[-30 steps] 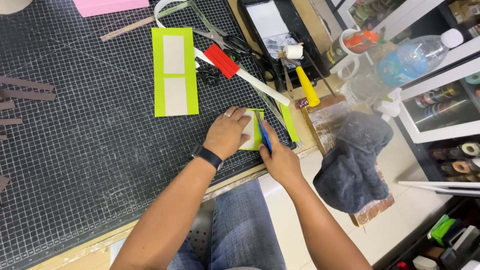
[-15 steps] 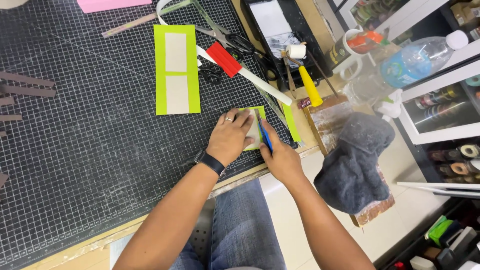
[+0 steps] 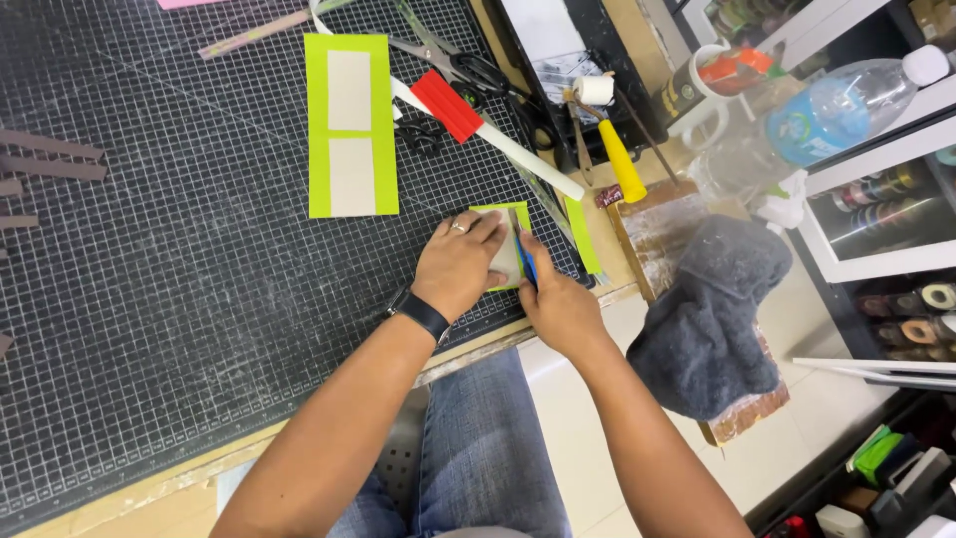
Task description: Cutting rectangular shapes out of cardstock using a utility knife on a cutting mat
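Observation:
My left hand [image 3: 458, 264] lies flat on a small lime-green card with a white panel [image 3: 505, 249], pressing it onto the black gridded cutting mat [image 3: 199, 299]. It wears a ring and a black wrist band. My right hand [image 3: 558, 304] grips a thin blue tool [image 3: 526, 261] and holds its tip against the card's right edge. Much of the card is hidden under my fingers. A larger lime-green card with two white panels [image 3: 351, 125] lies on the mat above my left hand.
A lime-green strip [image 3: 583, 234] lies right of the card. A white ruler with a red band [image 3: 468, 120], scissors [image 3: 453, 62] and a yellow-handled tool [image 3: 619, 164] sit beyond. A grey towel [image 3: 712, 314] covers a board at right, near a water bottle [image 3: 846, 105]. Brown strips [image 3: 50, 159] lie far left.
The view has shifted slightly. My left hand has slid a little on the small card, and the right hand has drawn the blue tool along its right edge.

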